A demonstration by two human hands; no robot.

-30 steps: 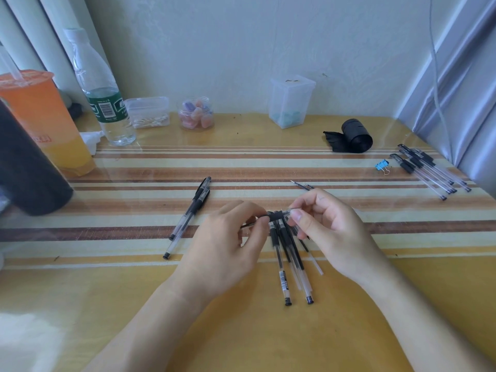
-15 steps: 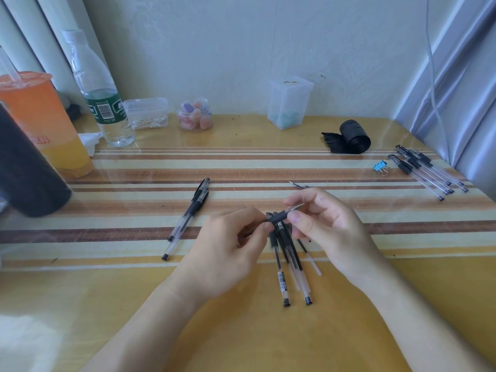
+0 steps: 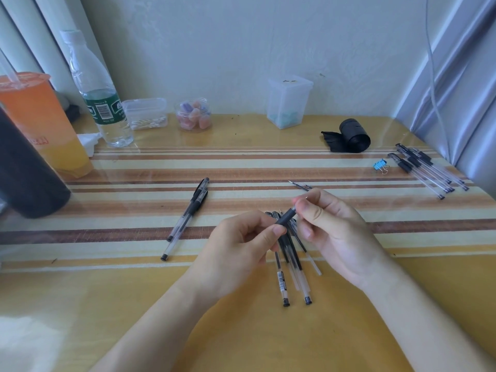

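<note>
Count: one pen (image 3: pixel 285 218) in hand. A fanned pile of pens (image 3: pixel 292 264) lies under the hands at frame centre (four or five, overlap blocks an exact count). Two pens (image 3: pixel 188 218) lie side by side left of centre, and a row of pens (image 3: pixel 426 170), roughly five, sits at the right edge. One blue binder clip (image 3: pixel 379 165) is just left of that row, with one black roll (image 3: pixel 351 135) above it. Two thin pointed parts (image 3: pixel 300 185) show just above the right hand.

Grip: the left hand (image 3: pixel 241 248) pinches the held pen's black rubber section between thumb and curled fingers. The right hand (image 3: pixel 338 232) pinches the upper, tip end with thumb and forefinger. The pen runs diagonally between the two hands, lower left to upper right, raised above the pile. Its lower barrel is hidden behind the left hand.

Surface: yellow table (image 3: pixel 241 331) under a glossy clear cover, with brown and cream stripes across the middle of the frame.

Back row, left to right:
- one dark cylinder (image 3: pixel 24 170)
- one orange drink cup (image 3: pixel 45 122) with a straw
- one water bottle (image 3: pixel 102 103)
- one clear swab box (image 3: pixel 146 114)
- one jar of pastel pieces (image 3: pixel 193 118)
- one tall clear box (image 3: pixel 288 100)

Room: pale textured wall (image 3: pixel 241 36) behind, grey curtain (image 3: pixel 456 76) at upper right.
</note>
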